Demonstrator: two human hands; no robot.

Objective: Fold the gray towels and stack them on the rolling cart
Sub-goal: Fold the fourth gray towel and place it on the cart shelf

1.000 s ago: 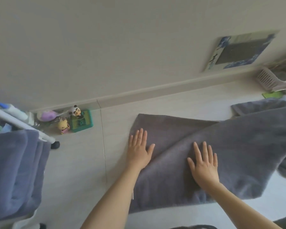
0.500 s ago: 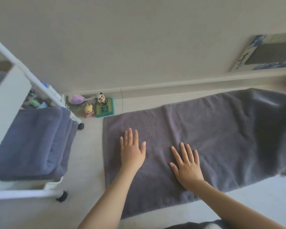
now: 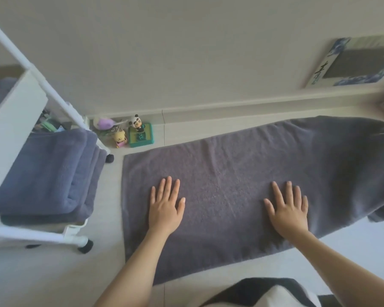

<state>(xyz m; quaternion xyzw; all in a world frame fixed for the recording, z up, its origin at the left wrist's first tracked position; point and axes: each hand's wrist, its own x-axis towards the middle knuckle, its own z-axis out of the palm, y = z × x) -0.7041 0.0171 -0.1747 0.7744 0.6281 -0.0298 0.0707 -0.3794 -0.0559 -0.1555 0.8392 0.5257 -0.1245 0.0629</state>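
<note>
While both palms lie flat and open on it, the gray towel point(image 3: 242, 196) is spread long across the pale floor point(image 3: 42, 280), parallel to the wall. The left hand point(image 3: 165, 207) presses near the towel's left end and the right hand point(image 3: 288, 210) sits well apart from it toward the middle, fingers spread, gripping nothing. I'd say this one is at the smoothing stage, not yet folded across its length; whether it is already doubled along its length I cannot tell. Over on the left the white rolling cart point(image 3: 13, 111) already carries folded towels point(image 3: 47, 176) on its lower shelf, at least two by the look of the layered edges, so part of the job seems done. The towel's left edge runs straight and close beside the cart's wheel point(image 3: 109, 159), while its right end trails off, rumpled, past the edge of view. Small toys point(image 3: 131, 131) crowd the corner by the skirting, just clear of the towel's far corner. Bare floor lies between towel and cart, narrow but enough, I judge, for lifting a folded bundle across.
</note>
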